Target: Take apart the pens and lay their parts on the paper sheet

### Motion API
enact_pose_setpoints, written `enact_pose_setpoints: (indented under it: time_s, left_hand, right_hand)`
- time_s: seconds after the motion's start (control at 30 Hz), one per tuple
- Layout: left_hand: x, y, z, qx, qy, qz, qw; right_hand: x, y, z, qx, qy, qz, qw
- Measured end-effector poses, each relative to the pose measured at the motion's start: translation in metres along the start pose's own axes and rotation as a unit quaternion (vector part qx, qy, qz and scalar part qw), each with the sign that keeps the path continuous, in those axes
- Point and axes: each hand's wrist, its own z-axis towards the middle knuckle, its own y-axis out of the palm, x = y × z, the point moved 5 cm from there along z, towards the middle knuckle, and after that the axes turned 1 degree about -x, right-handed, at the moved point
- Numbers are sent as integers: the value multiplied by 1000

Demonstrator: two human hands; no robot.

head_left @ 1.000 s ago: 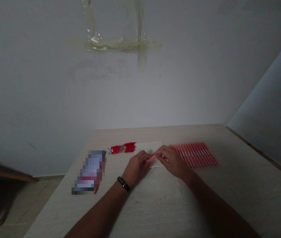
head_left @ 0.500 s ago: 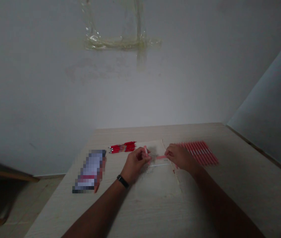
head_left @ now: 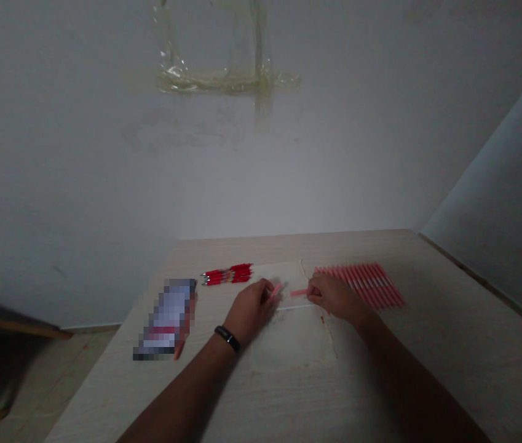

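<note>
My left hand (head_left: 250,312) pinches a short pink piece of a pen (head_left: 275,291) that angles up from its fingertips. My right hand (head_left: 332,297) grips another pink pen piece (head_left: 299,293), pointing left, and a small gap separates the two pieces. Beneath both hands lies a pale sheet of paper (head_left: 291,335), with a thin whitish rod (head_left: 294,306) on it. Just beyond my right hand, a neat row of several pink pens (head_left: 359,287) lies side by side. Several red pens (head_left: 227,275) sit in a bundle further left.
A pixelated, blurred package (head_left: 166,319) lies left of my left hand. My left wrist wears a black band (head_left: 227,338). The pale wooden table (head_left: 445,363) meets a wall at the back and right; its left edge drops to the floor.
My hands have drawn slightly apart since the earliest frame, when they met over one pink piece. Each now holds a separate pink piece, and the left piece has tilted toward the right.
</note>
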Motion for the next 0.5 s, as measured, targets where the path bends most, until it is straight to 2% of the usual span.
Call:
enact_pose_setpoints:
  time_s: [0.2, 0.37, 0.5]
  left_hand:
    - [1, 1, -1, -10, 30, 64, 997]
    - [8, 1, -2, 5, 54, 58, 997]
    - [18, 8, -3, -28, 96, 60, 993]
  right_hand:
    - [-9, -7, 1, 18, -35, 11, 999]
    - [-11, -8, 0, 16, -25, 23, 999]
    - [-13, -10, 0, 15, -21, 24, 999]
